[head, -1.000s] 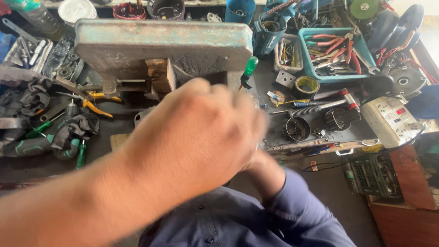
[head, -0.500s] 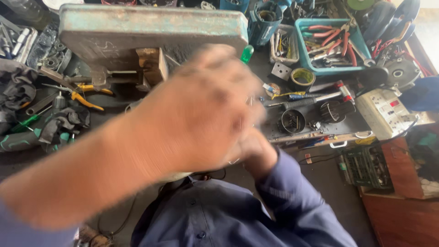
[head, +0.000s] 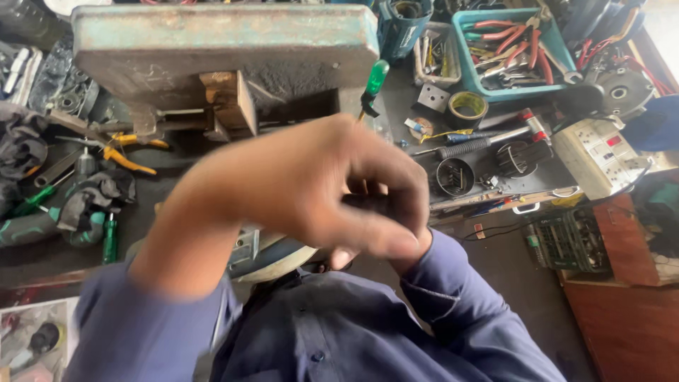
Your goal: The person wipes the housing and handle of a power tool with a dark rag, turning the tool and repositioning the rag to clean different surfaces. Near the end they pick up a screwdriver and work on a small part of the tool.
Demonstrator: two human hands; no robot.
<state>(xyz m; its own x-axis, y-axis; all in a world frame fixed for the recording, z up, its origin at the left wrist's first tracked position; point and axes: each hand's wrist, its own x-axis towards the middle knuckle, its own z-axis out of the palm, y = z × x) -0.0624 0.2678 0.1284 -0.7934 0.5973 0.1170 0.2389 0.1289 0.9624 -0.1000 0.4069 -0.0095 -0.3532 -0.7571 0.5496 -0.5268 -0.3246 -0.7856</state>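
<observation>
Screwdriver with a green handle stands tilted at about twelve o'clock from the hands, its handle against the right front corner of the grey-green metal block; its shaft drops behind the left hand, so the tip is hidden.

Head view: the left hand is raised close to the camera and blurred, fingers curled inward into a loose fist; whether it grips anything cannot be told. The right hand is almost wholly hidden beneath it, only the wrist and a blue cuff showing at five o'clock, so its state cannot be told. A round white-rimmed housing sits just under the hands, at seven o'clock from the left hand.

The desk is crowded. At two o'clock lie a roll of tape, a black-handled tool and two black round cups. A teal tray of red-handled pliers fills the far right edge, and a white power strip sits at three o'clock. Yellow-handled pliers lie at ten o'clock. Bare dark surface shows only at four o'clock, between the blue sleeve and a green socket case, near the desk's right edge.
</observation>
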